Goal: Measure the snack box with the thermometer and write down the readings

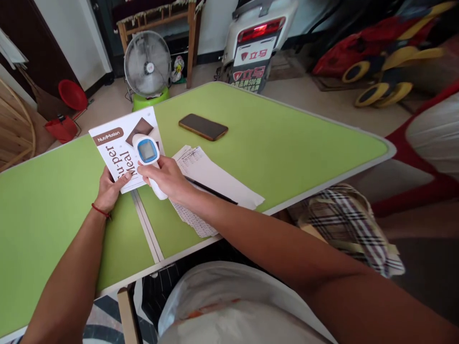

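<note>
Left hand: the left hand pinches the lower edge of a white pack, thumb flat on the printed front; the other fingers are mostly hidden behind it.
Right hand: the right hand is curled around the handle of a white thermometer, well closed on it.
Thermometer: upright, slightly tilted, its blue-rimmed screen turned towards the person; I can't make out a reading.
Pack: held up over the green table, tilted; the thermometer hides part of its front, and I can't tell whether the two touch.
Papers: written sheets lie under the right forearm, which covers part of them.
Pen: a dark pen rests across the sheets, partly behind that forearm.
Phone: a dark-screened phone lies flat beyond the papers.
Floor: a fan and a scooter stand past the table.
</note>
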The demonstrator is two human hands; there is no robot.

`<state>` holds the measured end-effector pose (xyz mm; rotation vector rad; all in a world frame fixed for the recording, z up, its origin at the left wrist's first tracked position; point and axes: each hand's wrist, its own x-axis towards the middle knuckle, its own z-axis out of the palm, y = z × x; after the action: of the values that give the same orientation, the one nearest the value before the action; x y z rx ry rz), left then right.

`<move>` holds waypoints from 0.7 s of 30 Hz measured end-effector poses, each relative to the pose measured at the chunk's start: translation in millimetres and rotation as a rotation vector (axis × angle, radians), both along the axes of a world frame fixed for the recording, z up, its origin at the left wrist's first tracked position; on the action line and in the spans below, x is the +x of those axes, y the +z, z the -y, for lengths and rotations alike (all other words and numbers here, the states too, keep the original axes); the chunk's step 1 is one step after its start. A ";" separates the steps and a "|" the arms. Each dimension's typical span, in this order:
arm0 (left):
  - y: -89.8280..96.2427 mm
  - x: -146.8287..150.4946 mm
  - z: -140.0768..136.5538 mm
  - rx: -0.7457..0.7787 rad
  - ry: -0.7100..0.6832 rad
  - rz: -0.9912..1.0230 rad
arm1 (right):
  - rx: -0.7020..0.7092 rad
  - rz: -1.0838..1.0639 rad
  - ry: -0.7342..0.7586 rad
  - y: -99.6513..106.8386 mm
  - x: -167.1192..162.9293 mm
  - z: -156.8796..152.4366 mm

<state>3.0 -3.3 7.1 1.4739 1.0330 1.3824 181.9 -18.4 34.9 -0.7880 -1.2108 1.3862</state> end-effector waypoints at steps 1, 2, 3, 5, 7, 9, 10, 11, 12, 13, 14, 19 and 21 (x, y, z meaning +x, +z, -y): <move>0.4 0.1 0.5 -0.001 -0.007 0.002 | 0.001 -0.002 0.005 0.4 0.0 0.0; 0.8 0.1 0.9 -0.002 -0.012 0.003 | 0.000 -0.002 0.004 0.6 0.0 0.0; 1.2 0.0 1.4 -0.003 -0.015 0.004 | -0.001 0.002 -0.003 0.7 -0.1 0.0; 1.7 -0.4 2.1 -0.007 -0.018 0.004 | -0.004 0.016 -0.024 0.4 -0.5 0.0; 1.9 -0.9 2.5 -0.009 -0.017 0.003 | -0.006 0.032 -0.045 -0.2 -1.0 0.1; 1.9 -1.4 2.6 -0.009 -0.013 0.003 | -0.003 0.038 -0.050 -0.6 -1.4 0.4; 1.8 -1.6 2.5 -0.008 -0.011 0.003 | -0.002 0.035 -0.046 -0.6 -1.5 0.5; 1.6 -1.7 2.5 -0.007 -0.008 0.002 | -0.002 0.029 -0.039 -0.4 -1.6 0.7; 1.5 -1.8 2.4 -0.006 -0.006 0.001 | -0.004 0.022 -0.029 -0.2 -1.6 1.0; 1.3 -1.9 2.4 -0.005 -0.004 0.000 | -0.009 0.016 -0.021 0.2 -1.5 1.2; 1.2 -2.0 2.3 -0.006 -0.001 -0.001 | -0.013 0.011 -0.014 0.5 -1.4 1.5; 0.5 -2.5 2.4 -0.012 0.006 -0.006 | -0.022 0.027 -0.020 1.0 -0.8 2.3; 0.4 -2.7 2.5 -0.014 0.004 -0.005 | -0.016 0.036 -0.026 0.6 -0.9 2.3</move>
<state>0.3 -5.7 7.5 1.4663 1.0475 1.3720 181.1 -20.7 35.5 -0.8399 -1.2143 1.3676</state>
